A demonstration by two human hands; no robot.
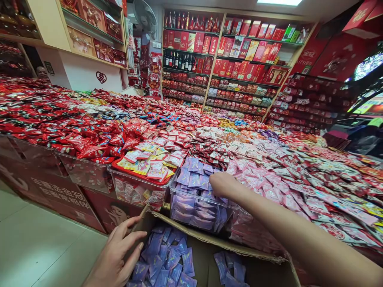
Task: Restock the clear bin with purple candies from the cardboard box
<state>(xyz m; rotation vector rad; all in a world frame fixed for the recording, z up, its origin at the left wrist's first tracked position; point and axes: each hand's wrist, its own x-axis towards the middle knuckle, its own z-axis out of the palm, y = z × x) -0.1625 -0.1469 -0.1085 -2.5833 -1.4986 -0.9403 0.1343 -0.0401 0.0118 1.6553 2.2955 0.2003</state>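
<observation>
Reaching across from the right, my right hand [222, 185] is over a clear plastic bin filled with small purple packets [194, 180]. Its fingers point away and down, so what they hold, if anything, is hidden. Below that bin, an open cardboard box [206, 239] contains more purple packets [167, 257], most heaped on its left side and a smaller cluster [229, 269] on the right. At the box's left edge lies my left hand [119, 247], with fingers apart and extended over the inside. No packet shows in it.
Left of the purple bin stands a clear bin [139, 187] with a red tray of yellow and pink packets. Pink packets [257, 179] lie to the right. Red packets [89, 139] spread leftward. Shelves [221, 59] of bottles and red boxes line the back wall. Tiled floor [44, 239] shows lower left.
</observation>
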